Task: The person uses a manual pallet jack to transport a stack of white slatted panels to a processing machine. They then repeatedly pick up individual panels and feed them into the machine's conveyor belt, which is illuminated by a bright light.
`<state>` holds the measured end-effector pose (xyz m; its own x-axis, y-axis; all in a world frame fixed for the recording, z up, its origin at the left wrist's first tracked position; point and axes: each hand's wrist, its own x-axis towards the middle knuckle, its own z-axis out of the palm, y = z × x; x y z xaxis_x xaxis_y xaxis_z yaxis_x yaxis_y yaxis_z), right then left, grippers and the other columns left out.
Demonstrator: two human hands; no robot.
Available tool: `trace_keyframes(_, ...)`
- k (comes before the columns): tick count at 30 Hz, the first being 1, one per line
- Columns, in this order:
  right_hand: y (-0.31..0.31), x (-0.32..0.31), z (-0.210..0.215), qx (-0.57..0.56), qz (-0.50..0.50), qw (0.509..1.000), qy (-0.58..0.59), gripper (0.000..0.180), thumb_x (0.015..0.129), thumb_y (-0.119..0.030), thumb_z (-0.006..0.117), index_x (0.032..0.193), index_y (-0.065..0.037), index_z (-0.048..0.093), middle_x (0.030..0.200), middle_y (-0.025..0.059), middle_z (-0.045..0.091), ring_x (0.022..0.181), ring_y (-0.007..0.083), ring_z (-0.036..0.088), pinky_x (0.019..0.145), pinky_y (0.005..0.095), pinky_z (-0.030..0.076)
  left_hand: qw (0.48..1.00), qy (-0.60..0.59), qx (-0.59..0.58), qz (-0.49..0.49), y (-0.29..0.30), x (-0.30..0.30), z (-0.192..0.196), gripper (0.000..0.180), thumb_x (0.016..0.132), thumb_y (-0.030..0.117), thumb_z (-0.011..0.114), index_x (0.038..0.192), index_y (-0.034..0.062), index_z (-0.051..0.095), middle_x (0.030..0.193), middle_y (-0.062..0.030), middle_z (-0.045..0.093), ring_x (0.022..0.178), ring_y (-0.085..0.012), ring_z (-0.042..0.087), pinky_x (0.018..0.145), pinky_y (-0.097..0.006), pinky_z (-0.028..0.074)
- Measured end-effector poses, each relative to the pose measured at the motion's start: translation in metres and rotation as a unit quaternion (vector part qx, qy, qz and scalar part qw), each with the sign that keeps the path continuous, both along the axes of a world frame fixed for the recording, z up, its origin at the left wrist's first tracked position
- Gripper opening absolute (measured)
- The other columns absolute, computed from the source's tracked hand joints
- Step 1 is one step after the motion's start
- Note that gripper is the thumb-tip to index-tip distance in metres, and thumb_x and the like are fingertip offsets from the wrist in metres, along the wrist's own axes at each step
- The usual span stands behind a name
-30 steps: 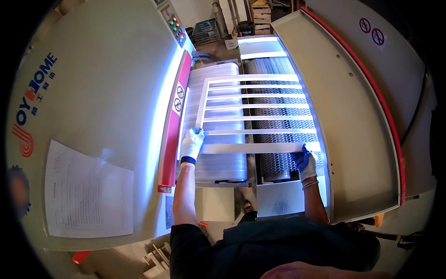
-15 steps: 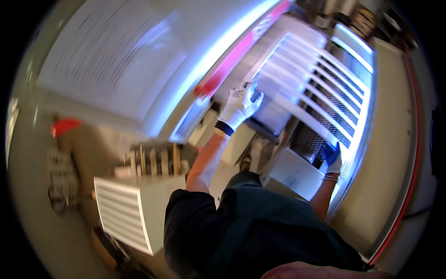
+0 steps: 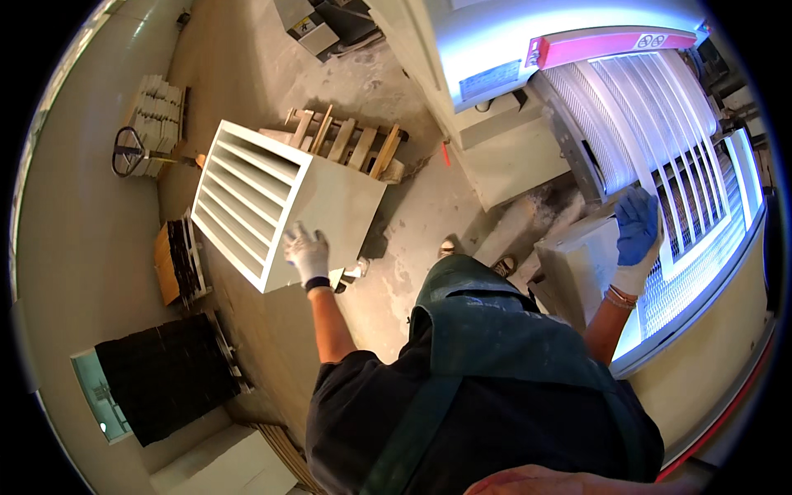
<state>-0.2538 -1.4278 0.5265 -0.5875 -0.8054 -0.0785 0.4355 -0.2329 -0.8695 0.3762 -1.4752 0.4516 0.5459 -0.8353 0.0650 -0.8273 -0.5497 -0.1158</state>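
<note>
My left hand [image 3: 307, 254], in a white glove, has its fingers spread at the near corner of a block-like pile [image 3: 342, 206] topped by a white slatted frame [image 3: 262, 210]. I cannot tell whether it touches the pile. My right hand [image 3: 637, 227] shows its blue glove palm with the fingers stretched out, beside the near edge of another white slatted frame [image 3: 665, 196]. That frame lies on a brightly lit mesh conveyor [image 3: 672, 301], partly over the machine's ridged roller section [image 3: 606, 124]. Neither hand grips anything that I can see.
A wooden pallet [image 3: 355, 147] lies behind the pile. At the left stand a pallet jack handle [image 3: 128, 153] and a black-covered stack [image 3: 169, 375]. A red bar [image 3: 615, 48] crosses the machine's hood. Between pile and machine, a pale box [image 3: 582, 252] sits near my legs.
My view has swung left, bringing the pile closer to the middle. My left hand has gone from the machine to the pile; my right hand now shows its palm beside the conveyor frame.
</note>
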Motion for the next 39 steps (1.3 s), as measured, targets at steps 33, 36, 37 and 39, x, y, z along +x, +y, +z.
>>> trace_keyframes(33, 0.001, 0.415, -0.022, 0.107, 0.435, 0.892, -0.062, 0.032, 0.090, -0.010, 0.068, 0.117, 0.004, 0.057, 0.093, 0.0128, 0.070, 0.077, 0.0181, 0.069, 0.069, 0.0288, 0.057, 0.853, 0.477, -0.143, 0.157, 0.146, 0.341, -0.016, 0.057, 0.099, 0.054, 0.050, 0.062, 0.0102, 0.047, 0.050, 0.0031, 0.041, 0.039, -0.0096, 0.036, 0.038, -0.028, 0.025)
trace_keyframes(36, -0.019, 0.399, 0.042, 0.050, 0.458, 0.887, -0.032, 0.030, 0.089, -0.012, 0.070, 0.110, 0.006, 0.058, 0.092, 0.0125, 0.070, 0.074, 0.0169, 0.070, 0.067, 0.0288, 0.058, 0.865, 0.450, -0.171, 0.144, 0.151, 0.313, -0.014, 0.058, 0.097, 0.054, 0.055, 0.064, 0.0061, 0.052, 0.054, 0.0018, 0.043, 0.046, -0.0098, 0.040, 0.041, -0.028, 0.028)
trace_keyframes(37, -0.020, 0.389, 0.054, 0.034, 0.453, 0.891, -0.008, 0.029, 0.089, -0.012, 0.070, 0.109, 0.006, 0.058, 0.092, 0.0123, 0.070, 0.074, 0.0165, 0.070, 0.067, 0.0284, 0.058, 0.875, 0.425, -0.174, 0.151, 0.142, 0.273, 0.008, 0.058, 0.096, 0.054, 0.056, 0.072, 0.0013, 0.059, 0.060, -0.0015, 0.048, 0.052, -0.0117, 0.044, 0.046, -0.029, 0.032)
trace_keyframes(39, -0.020, 0.374, 0.090, -0.001, 0.475, 0.879, 0.037, 0.028, 0.090, -0.012, 0.069, 0.108, 0.006, 0.059, 0.092, 0.0118, 0.070, 0.074, 0.0159, 0.070, 0.066, 0.0278, 0.058, 0.811, 0.495, -0.225, 0.215, 0.152, 0.270, -0.004, 0.062, 0.098, 0.052, 0.053, 0.106, -0.0086, 0.064, 0.077, -0.0120, 0.060, 0.070, -0.0230, 0.058, 0.062, -0.038, 0.048)
